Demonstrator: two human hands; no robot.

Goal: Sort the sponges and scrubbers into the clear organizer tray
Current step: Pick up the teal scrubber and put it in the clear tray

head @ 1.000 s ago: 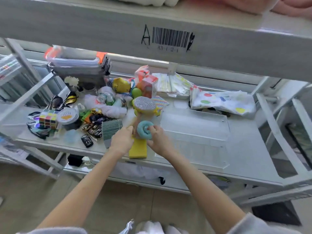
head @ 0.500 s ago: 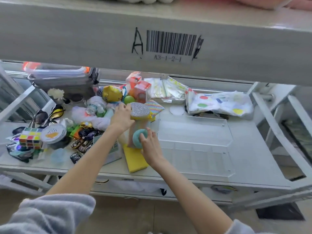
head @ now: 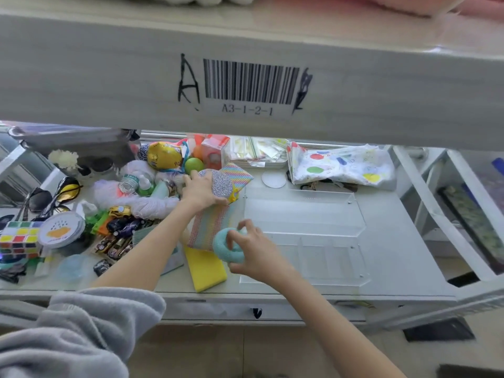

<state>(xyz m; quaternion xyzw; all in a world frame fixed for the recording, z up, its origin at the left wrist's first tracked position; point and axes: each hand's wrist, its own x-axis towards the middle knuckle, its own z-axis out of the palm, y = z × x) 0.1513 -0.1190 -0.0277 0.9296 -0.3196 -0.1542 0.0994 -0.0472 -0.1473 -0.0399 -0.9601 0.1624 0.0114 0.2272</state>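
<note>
White shelving carries the work. Beside the clear acrylic organizer tray (head: 305, 236), apparently still unfilled, right hand (head: 256, 252) pinches a teal ring-shaped scrubber (head: 226, 245); yellow rectangular sponge (head: 206, 268) awaits. Farther back, left hand (head: 200, 190) grips a glittery silver sponge (head: 221, 184).

right hand (head: 255, 253) gripping teal scrubber (head: 227, 245) (ring-shaped)

White shelf (head: 395, 241), clear organizer tray (head: 357, 214), yellow sponge (head: 207, 268), puzzle cube (head: 19, 238), spotted cloth (head: 343, 165)
</note>
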